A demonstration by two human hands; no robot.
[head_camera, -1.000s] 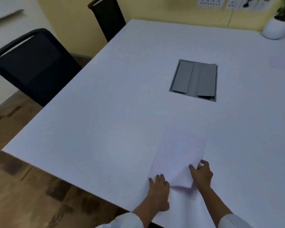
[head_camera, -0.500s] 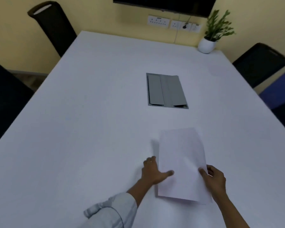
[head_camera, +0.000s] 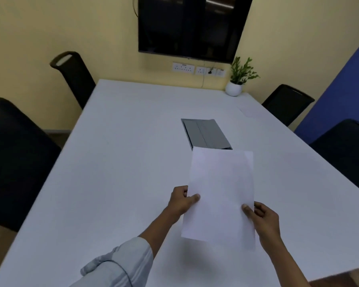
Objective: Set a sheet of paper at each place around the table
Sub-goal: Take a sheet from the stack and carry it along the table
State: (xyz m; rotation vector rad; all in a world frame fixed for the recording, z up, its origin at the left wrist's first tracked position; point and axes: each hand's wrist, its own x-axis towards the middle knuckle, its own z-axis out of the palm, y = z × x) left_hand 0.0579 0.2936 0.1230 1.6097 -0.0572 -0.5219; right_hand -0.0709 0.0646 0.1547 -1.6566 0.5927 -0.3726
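A white sheet of paper point(head_camera: 221, 193) is held up above the white table point(head_camera: 122, 162), casting a shadow on the tabletop below it. My left hand point(head_camera: 181, 200) pinches its left edge, thumb on top. My right hand point(head_camera: 263, 221) grips its right edge lower down, thumb on the sheet. The paper's far edge overlaps the grey cable hatch point(head_camera: 205, 133) in view. Another pale sheet point(head_camera: 252, 112) lies flat at the far right place, faint against the table.
Black chairs stand at the left point(head_camera: 15, 160), far left point(head_camera: 75, 77), far right point(head_camera: 286, 102) and right point(head_camera: 346, 150). A potted plant point(head_camera: 237, 79) sits at the far right corner. A dark screen point(head_camera: 191, 27) hangs on the yellow wall above wall sockets point(head_camera: 197, 69).
The sheet has been lifted off the table and is now held in the air by both hands. The view has tilted up, showing the far wall and screen.
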